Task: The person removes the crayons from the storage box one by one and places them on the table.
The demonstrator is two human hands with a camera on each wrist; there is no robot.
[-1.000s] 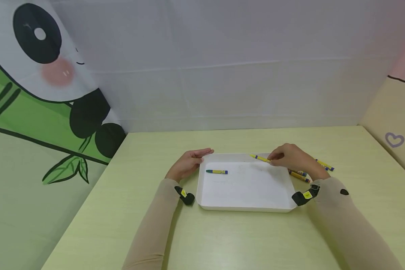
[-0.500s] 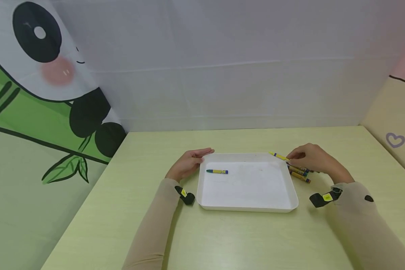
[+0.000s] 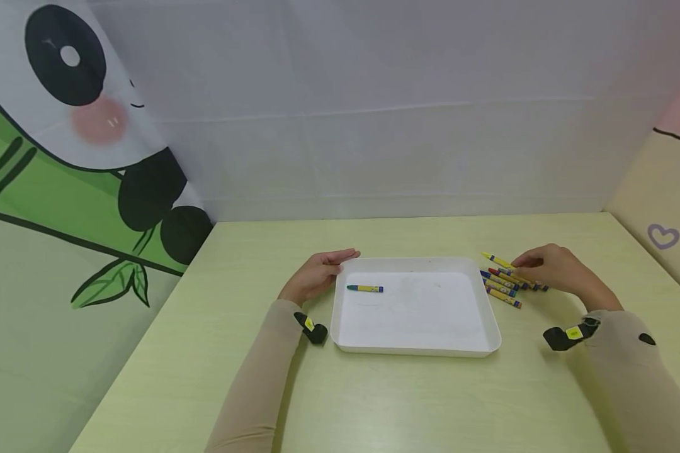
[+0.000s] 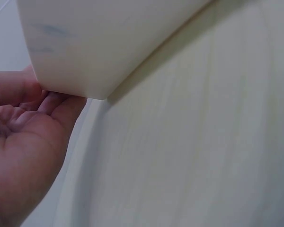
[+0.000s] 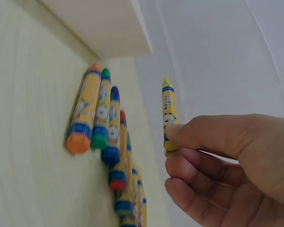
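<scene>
A white tray [image 3: 413, 343] lies on the pale green table, with one green-tipped crayon [image 3: 365, 288] inside near its left side. My left hand [image 3: 317, 272] rests with straight fingers against the tray's far left corner [image 4: 75, 71]. My right hand [image 3: 549, 265] is to the right of the tray and pinches a yellow crayon [image 3: 498, 260] [image 5: 169, 116] just above a row of several crayons [image 3: 501, 286] [image 5: 102, 123] lying on the table beside the tray's right edge [image 5: 113, 28].
The table [image 3: 374, 402] is walled by a white backdrop, a panda-print panel [image 3: 73, 145] at left and a cream panel [image 3: 663, 214] at right. Black wrist straps [image 3: 311, 327] sit on both sleeves.
My right hand has carried the yellow crayon from over the tray's far edge rightward, out past the tray to above the crayon row. The left hand and the tray have stayed put.
</scene>
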